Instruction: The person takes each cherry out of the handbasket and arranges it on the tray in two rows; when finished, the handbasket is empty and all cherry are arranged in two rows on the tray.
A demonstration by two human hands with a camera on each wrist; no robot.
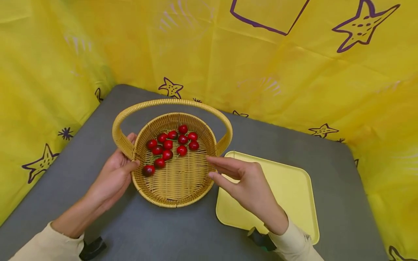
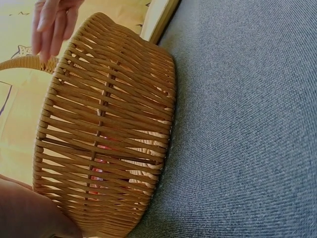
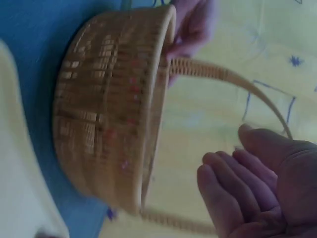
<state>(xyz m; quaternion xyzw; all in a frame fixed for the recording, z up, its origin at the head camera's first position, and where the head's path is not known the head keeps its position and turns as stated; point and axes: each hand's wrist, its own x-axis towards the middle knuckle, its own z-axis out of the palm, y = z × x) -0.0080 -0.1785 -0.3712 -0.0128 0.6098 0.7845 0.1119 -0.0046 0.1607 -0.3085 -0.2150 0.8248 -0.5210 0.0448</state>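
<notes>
A round wicker basket (image 1: 176, 203) with an arched handle (image 1: 173, 102) stands on the grey table. Several red cherries (image 1: 167, 155) with green stems lie inside, mostly toward its left and back. My left hand (image 1: 114, 174) grips the basket's left side near the handle's base, its thumb at the rim and the other fingers partly hidden behind the wicker. Over the right rim hovers my right hand (image 1: 245, 181), thumb and fingers apart with nothing between them. In the right wrist view the right hand (image 3: 252, 183) also appears without anything in its grasp.
A pale yellow tray (image 1: 290, 188) lies right of the basket, partly under my right forearm. A thin stem (image 1: 234, 154) shows at its back left edge. Yellow cloth (image 1: 209, 54) with drawn starfish hangs behind and beside the grey table (image 1: 156, 235).
</notes>
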